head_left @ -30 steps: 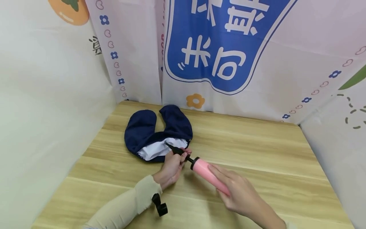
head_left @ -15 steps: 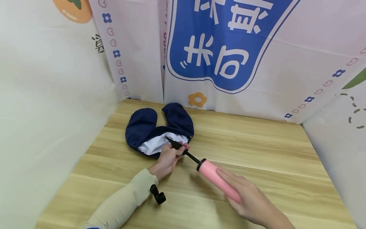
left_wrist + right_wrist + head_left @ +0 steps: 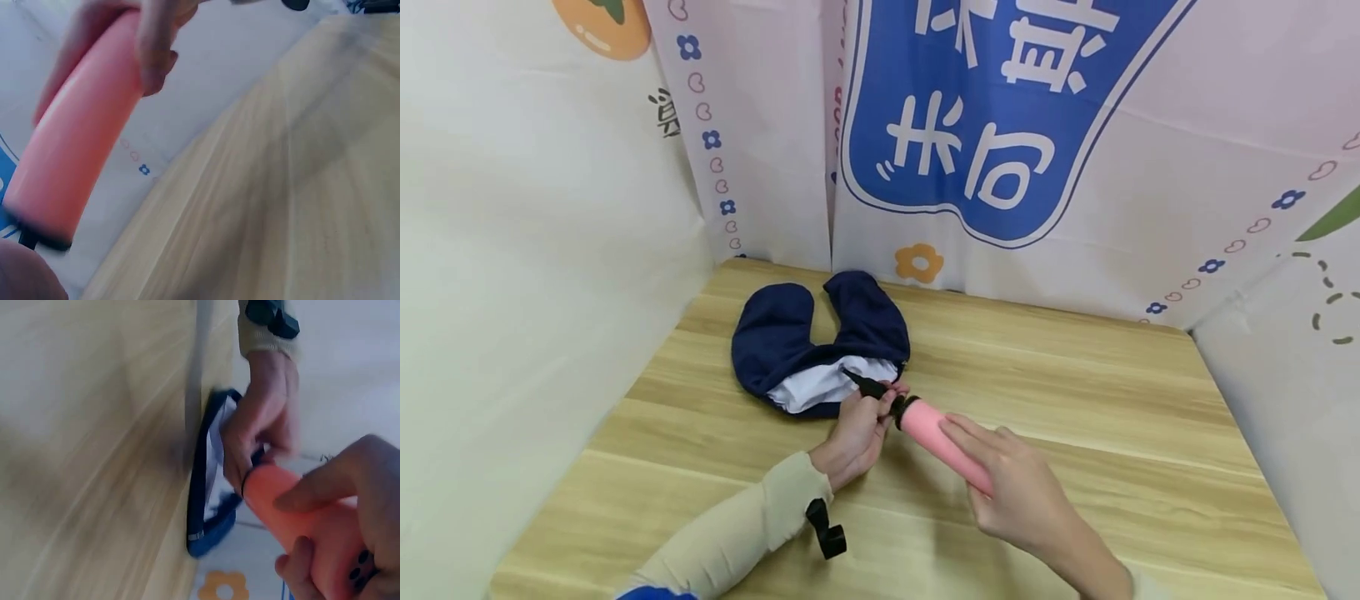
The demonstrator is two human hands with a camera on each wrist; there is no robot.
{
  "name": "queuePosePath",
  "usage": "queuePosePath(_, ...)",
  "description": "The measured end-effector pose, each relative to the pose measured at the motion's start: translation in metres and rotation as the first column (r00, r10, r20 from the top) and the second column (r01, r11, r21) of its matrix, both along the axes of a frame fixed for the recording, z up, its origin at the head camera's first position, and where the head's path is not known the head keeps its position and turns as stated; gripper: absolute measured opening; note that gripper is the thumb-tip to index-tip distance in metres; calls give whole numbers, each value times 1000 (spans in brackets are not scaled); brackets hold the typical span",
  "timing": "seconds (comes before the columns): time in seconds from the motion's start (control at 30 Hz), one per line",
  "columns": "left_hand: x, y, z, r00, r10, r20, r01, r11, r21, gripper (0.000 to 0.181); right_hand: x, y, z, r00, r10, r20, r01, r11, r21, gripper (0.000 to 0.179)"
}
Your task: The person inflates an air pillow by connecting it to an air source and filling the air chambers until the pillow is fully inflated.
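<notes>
A navy U-shaped neck pillow [image 3: 775, 321] lies on the table with its cover open along the near curve, showing a white inner lining [image 3: 808, 385]. My left hand [image 3: 857, 429] grips the black nozzle end [image 3: 868, 386] of a pink hand air pump [image 3: 934, 435] at that opening. The nozzle tip points onto the white lining; whether it sits in a valve cannot be told. My right hand [image 3: 1018, 492] holds the pink barrel, which stands close against the left hand. In the right wrist view the fingers wrap round the barrel [image 3: 275, 497].
The wooden table [image 3: 1075, 383] meets a printed cloth wall [image 3: 760, 125] at the back, close behind the pillow. More white walls stand at the left [image 3: 535, 250] and right. A black wrist mount [image 3: 827, 529] sticks out from the left sleeve.
The right hand drew the barrel back, baring more black rod, then pushed it in towards the left hand. The left hand still holds the nozzle end; the pillow stays in place.
</notes>
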State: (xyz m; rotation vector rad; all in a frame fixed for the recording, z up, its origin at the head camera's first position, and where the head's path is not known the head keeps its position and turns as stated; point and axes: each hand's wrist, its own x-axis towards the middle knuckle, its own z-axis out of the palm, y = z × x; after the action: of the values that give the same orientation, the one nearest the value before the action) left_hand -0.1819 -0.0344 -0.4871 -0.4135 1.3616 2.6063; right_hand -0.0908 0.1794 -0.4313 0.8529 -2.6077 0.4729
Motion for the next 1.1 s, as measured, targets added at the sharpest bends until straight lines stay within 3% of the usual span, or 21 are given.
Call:
queuePosePath(0.13,-2,-7,2,998,-44,-33,43,999,-25,23,-3,-11,-15,999,3,32,-2,1000,-24,79)
queuePosePath(0.3,-14,-15,-3,995,-97,-38,93,992,-82,29,11,15,-14,994,42,97,-38,998,-42,85)
queuePosePath(0.43,-26,-23,-4,997,-74,-34,73,996,-44,30,25,43,1,992,36,117,-36,999,-3,89)
queuePosePath(0.6,-34,-26,-2,999,23,-25,-22,999,35,23,30,58,23,997,14,79,-16,1000,17,87)
queuePosePath(0.77,-20,-13,0,1000,8,-11,-7,999,32,23,15,19,14,1000,-13,8,13,1000,20,81)
queuePosePath(0.93,-4,-8,1,1000,3,-8,-3,1000,25,24,3,-14,4,997,-35,74,35,999,3,76)
queuePosePath(1.1,0,-16,2,997,-48,-59,48,999,-8,25,6,-10,4,995,9,103,-8,1000,-1,82)
